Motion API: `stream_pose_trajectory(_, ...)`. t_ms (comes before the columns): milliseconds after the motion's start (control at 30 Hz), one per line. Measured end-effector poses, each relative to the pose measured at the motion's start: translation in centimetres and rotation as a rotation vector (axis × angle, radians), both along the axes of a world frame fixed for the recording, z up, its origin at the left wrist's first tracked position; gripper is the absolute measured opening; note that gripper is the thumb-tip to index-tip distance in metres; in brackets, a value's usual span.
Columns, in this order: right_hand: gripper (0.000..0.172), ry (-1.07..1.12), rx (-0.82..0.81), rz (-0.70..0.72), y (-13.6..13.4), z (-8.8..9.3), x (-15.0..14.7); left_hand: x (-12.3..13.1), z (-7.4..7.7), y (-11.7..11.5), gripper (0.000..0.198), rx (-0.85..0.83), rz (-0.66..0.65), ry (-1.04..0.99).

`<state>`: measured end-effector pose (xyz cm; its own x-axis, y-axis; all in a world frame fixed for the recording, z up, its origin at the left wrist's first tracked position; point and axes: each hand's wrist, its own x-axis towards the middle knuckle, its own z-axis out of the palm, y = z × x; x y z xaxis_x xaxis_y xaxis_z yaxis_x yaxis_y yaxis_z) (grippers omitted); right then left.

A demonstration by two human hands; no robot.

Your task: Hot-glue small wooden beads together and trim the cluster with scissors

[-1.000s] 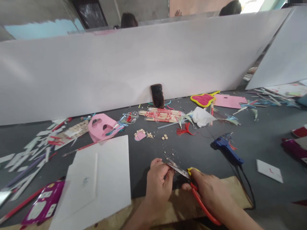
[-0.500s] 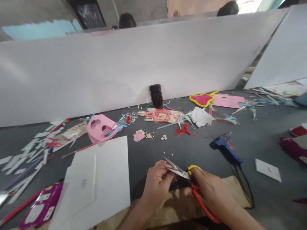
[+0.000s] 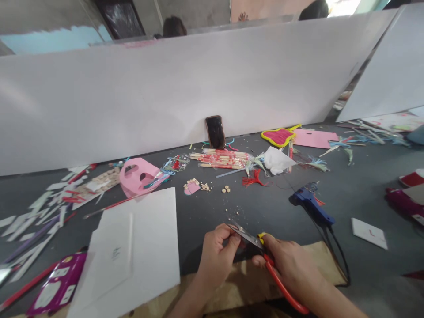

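Observation:
My right hand (image 3: 294, 265) grips a pair of scissors (image 3: 247, 236) with red and yellow handles; the blades point left and are closed together. Close by the blade tips, my left hand (image 3: 217, 251) pinches something too small to make out between thumb and fingers. Just beyond the blades, tiny pale bits (image 3: 232, 213) are scattered on the dark table. Farther off lie a small pink piece edged with pale beads (image 3: 192, 187), a loose pile of beads (image 3: 206, 187) and a few bead clusters (image 3: 225, 189).
A blue glue gun (image 3: 313, 203) with a black cord lies at right, near a white card (image 3: 369, 233). White sheets (image 3: 149, 247) and a purple packet (image 3: 59, 282) lie left. Behind are a pink mask (image 3: 137, 174), wrapped sticks (image 3: 225, 159), and a phone (image 3: 215, 132) against a white board (image 3: 185, 88).
The scissor blades have gone from open to closed beside my left fingers. The lower red handle has swung slightly. My left hand stays in nearly the same place.

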<state>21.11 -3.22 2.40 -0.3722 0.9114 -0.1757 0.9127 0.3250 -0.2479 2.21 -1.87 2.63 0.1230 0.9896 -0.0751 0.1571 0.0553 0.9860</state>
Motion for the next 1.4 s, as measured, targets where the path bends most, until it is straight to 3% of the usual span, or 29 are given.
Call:
stream_pose_trajectory(233,0.026,0.038,-0.034,-0.001,0.0,1.0,-0.4,-0.1,-0.2,0.0,0.027,0.06,0.009,0.023)
stream_pose_trajectory(567,0.021,0.101,0.005,-0.007,0.5,1.3,-0.6,-0.3,0.1,0.4,0.029,-0.127,0.014,-0.195)
stream_pose_trajectory(900,0.02,0.043,0.114,0.036,0.0,-0.4,-0.4,-0.3,0.2,0.3,0.032,-0.214,-0.022,-0.187)
stream_pose_trajectory(1000,0.021,0.019,0.082,0.018,0.2,-0.1,-0.6,-0.2,-0.3,0.1,0.029,-0.117,0.008,-0.057)
stream_pose_trajectory(1167,0.022,0.032,0.039,-0.025,0.5,0.7,-0.8,-0.2,-0.9,-0.1,0.033,0.259,0.088,0.332)
stream_pose_trajectory(1233,0.023,0.047,0.045,-0.011,0.5,0.9,-0.8,-0.4,-0.8,-0.1,0.034,0.222,0.068,0.26)
stream_pose_trajectory(1400,0.017,0.118,0.052,0.042,0.6,1.3,-0.4,-0.8,-0.4,0.2,0.026,-0.184,-0.087,-0.219)
